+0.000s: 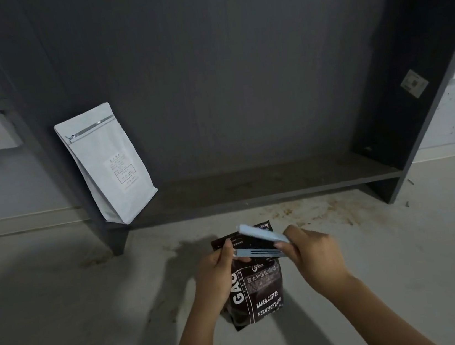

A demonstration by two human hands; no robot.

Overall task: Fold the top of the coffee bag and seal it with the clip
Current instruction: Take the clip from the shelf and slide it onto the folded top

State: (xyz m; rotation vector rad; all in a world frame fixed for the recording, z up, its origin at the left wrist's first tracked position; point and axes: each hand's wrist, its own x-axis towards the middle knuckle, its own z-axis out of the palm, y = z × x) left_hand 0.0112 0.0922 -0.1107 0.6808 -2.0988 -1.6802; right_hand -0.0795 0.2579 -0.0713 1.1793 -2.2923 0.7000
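A dark brown coffee bag (261, 292) with white lettering stands upright on the floor in front of me. A pale blue sealing clip (261, 240) is spread apart in a V across the bag's top, one arm in front and one raised behind. My left hand (215, 275) pinches the bag's upper left corner together with the free end of the clip's lower arm. My right hand (313, 253) grips the clip at its hinged end, to the right of the bag. The bag's top edge (257, 230) stands up behind the clip.
A white coffee bag (106, 165) leans on the left end of a low dark shelf (266, 187). Dark upright panels flank the shelf. The pale floor (65, 309) carries brown stains near the shelf's front edge.
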